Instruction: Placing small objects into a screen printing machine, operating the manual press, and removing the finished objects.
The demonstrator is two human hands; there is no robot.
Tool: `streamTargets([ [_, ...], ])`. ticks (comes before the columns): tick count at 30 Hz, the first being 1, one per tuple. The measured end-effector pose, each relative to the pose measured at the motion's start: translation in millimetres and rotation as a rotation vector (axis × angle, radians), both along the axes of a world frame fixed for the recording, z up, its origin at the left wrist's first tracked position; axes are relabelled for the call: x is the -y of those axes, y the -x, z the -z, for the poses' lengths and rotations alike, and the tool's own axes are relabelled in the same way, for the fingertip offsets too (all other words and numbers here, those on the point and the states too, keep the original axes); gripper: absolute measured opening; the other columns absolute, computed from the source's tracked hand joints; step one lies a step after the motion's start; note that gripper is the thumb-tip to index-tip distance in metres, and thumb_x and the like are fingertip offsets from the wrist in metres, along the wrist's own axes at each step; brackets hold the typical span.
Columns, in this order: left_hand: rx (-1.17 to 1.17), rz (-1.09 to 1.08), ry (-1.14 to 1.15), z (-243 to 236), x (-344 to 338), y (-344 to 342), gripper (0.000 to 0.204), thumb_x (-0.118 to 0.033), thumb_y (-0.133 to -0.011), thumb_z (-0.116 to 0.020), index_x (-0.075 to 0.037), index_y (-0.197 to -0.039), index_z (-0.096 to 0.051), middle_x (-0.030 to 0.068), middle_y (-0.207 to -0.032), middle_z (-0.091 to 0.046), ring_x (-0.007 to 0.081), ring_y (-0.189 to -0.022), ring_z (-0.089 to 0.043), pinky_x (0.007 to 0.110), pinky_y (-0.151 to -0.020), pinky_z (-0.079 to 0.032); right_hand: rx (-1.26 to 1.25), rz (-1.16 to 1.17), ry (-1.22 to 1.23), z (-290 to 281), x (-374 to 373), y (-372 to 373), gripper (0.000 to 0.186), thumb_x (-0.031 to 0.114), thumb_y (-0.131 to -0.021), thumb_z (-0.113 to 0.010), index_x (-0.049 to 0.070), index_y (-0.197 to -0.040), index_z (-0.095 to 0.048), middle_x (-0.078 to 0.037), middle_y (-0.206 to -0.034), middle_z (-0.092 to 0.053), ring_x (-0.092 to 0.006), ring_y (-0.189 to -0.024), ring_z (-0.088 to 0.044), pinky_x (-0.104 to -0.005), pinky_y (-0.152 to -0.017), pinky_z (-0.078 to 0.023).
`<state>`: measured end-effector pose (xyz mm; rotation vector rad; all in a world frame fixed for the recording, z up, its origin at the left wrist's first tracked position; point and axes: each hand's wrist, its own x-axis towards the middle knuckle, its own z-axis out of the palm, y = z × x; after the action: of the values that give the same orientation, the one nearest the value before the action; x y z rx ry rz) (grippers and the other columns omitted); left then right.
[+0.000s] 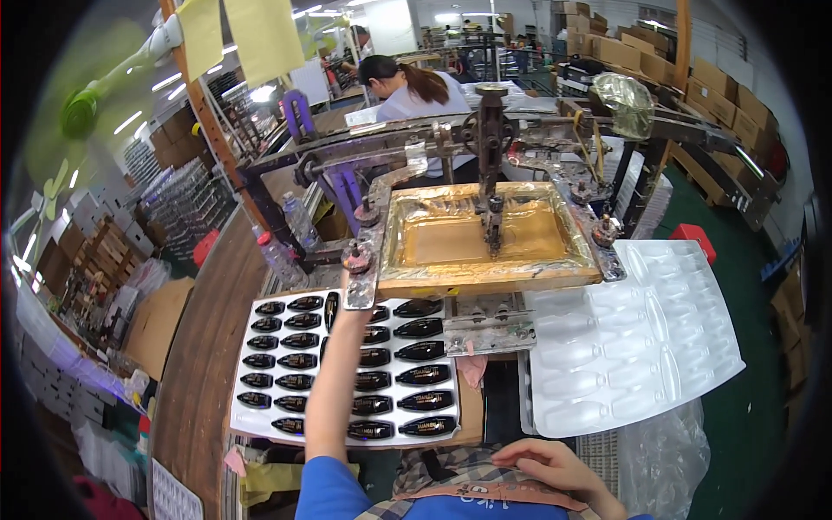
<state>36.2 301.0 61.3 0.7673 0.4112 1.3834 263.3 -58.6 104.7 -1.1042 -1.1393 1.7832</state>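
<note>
Below the screen frame [490, 282], the right hand [542, 463] is resting, loosely spread, empty; left-below the frame, black pieces [425, 374] are mostly lying crosswise, nearer the left hand [354, 316], whose grip, behind a bracket [369, 269], I cannot tell.

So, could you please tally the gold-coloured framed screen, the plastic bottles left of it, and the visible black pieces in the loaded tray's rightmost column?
Framed screen: 1
Plastic bottles: 2
Black pieces, rightmost column: 6 visible
Total: 9
</note>
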Motion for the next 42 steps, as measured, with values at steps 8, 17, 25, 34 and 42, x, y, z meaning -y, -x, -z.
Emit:
streamTargets([
  [8, -0.663, -0.576, 0.037, 32, 121, 259, 0.022, -0.009, -0.084, -0.055, 0.0, -0.104, -0.055, 0.0059, -0.094, -0.062, 0.0068, -0.075, -0.055, 0.018, -0.063, -0.044, 0.014, -0.155, 0.06, 56, -36, 48, 0.028, 0.016, -0.091, -0.046, 0.002, -0.114, -0.051, -0.005, -0.111, -0.055, -0.0081, -0.098, -0.05, -0.0221, -0.085, -0.039],
  [17, -0.693, -0.93, 0.162, 84, 199, 383, 0.017, -0.006, -0.085, -0.054, 0.002, -0.099, -0.056, 0.0104, -0.094, -0.061, 0.0161, -0.085, -0.059, 0.027, -0.075, -0.049, -0.026, -0.173, 0.116, 114, -42, 84, 0.022, 0.012, -0.09, -0.046, -0.001, -0.107, -0.053, -0.007, -0.104, -0.057, -0.0114, -0.096, -0.054, -0.0222, -0.082, -0.041],
  [25, -0.802, -0.96, 0.266, 132, 208, 394, 0.015, -0.009, -0.084, -0.057, 0.0, -0.095, -0.06, 0.0057, -0.092, -0.062, 0.0114, -0.083, -0.058, 0.021, -0.075, -0.044, 0.008, -0.18, 0.194, 124, -38, 90, 0.025, 0.012, -0.091, -0.045, -0.003, -0.11, -0.049, -0.011, -0.104, -0.057, -0.0165, -0.098, -0.055, -0.0252, -0.083, -0.043],
  [34, -1.049, -1.059, 0.266, 154, 212, 399, 0.024, -0.012, -0.084, -0.056, 0.002, -0.103, -0.058, 0.009, -0.099, -0.06, 0.0169, -0.085, -0.059, 0.024, -0.075, -0.045, -0.199, 0.257, 0.366, 127, -25, 109, 0.043, 0.014, -0.093, -0.038, -0.002, -0.13, -0.022, -0.019, -0.119, -0.045, -0.026, -0.106, -0.05, -0.0339, -0.082, -0.045],
  [42, -0.422, -0.767, 0.506, 135, 220, 377, 0.031, -0.023, -0.092, -0.042, 0.002, -0.106, -0.051, 0.0115, -0.094, -0.061, 0.0184, -0.077, -0.062, 0.027, -0.06, -0.053, -0.142, 0.466, 0.222, 130, -54, 117, 0.033, 0.022, -0.094, -0.034, 0.0, -0.12, -0.034, -0.016, -0.109, -0.052, -0.0259, -0.1, -0.055, -0.0334, -0.08, -0.047],
])
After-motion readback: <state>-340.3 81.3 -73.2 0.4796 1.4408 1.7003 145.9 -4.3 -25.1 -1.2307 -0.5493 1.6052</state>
